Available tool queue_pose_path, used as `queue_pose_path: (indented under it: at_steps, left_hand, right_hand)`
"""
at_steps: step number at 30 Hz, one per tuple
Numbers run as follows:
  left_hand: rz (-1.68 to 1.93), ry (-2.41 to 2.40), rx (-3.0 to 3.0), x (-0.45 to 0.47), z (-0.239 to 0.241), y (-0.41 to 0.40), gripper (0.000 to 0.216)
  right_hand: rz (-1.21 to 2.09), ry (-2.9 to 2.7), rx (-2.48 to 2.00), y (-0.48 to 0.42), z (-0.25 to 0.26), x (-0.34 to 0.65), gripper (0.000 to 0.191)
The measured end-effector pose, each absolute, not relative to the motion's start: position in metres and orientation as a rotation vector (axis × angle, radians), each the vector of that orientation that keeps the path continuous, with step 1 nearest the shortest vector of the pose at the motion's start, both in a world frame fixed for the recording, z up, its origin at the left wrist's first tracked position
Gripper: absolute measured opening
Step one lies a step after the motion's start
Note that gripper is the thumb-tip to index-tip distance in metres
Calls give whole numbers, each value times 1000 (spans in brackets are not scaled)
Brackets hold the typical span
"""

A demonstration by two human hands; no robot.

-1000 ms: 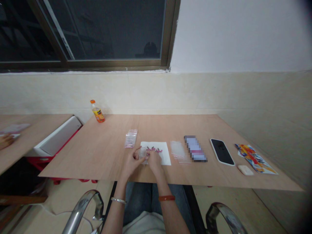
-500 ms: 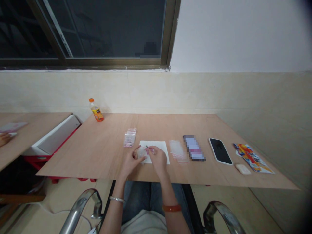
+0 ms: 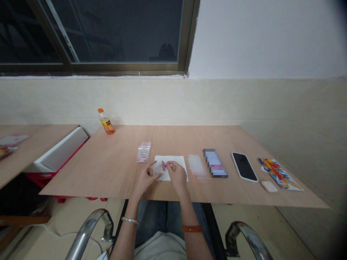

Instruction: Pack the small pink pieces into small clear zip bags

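My left hand (image 3: 145, 177) grips a small clear plastic bag (image 3: 157, 167) between thumb and fingers, over a white sheet of paper (image 3: 177, 159). Small pink pieces (image 3: 163, 166) show at the bag's right side; whether they lie in it or on it I cannot tell. Just right of them, my right hand (image 3: 178, 176) is closed in a pinch, and what its fingertips hold is too small to make out. Left of the paper lies a row of small filled clear bags (image 3: 144, 152). Flat clear bags (image 3: 196, 164) lie to its right.
To the right are a phone with a blurred screen (image 3: 216, 163), a white-edged phone (image 3: 244, 167), a small white case (image 3: 269, 186) and a colourful packet (image 3: 282, 174). An orange drink bottle (image 3: 106, 123) stands at the back left. Another table (image 3: 40, 139) is at far left.
My right hand has drawn slightly right, away from the bag, and the pink pieces show more plainly. My left hand keeps its hold. The view has shifted a little.
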State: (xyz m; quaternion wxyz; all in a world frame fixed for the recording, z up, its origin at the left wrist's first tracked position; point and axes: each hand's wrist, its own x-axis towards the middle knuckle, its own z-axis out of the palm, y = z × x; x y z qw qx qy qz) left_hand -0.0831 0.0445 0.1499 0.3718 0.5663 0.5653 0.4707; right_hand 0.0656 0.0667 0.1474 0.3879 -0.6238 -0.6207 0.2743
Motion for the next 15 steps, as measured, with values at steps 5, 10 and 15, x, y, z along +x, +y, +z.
queue_pose_path:
  at_steps: [5,10,15]
  left_hand:
    - [1180,1438,1459,-85,146,46,57]
    - [1182,1456,1503,-85,147,45,56]
    - [1199,1434,1454,-83,150,45,58]
  right_hand:
    - [698,-1736,-1687,70,120,61,22]
    - [687,-1793,-1723,67,112,57,26]
    - [693,-1811,-1737,66,113,53,27]
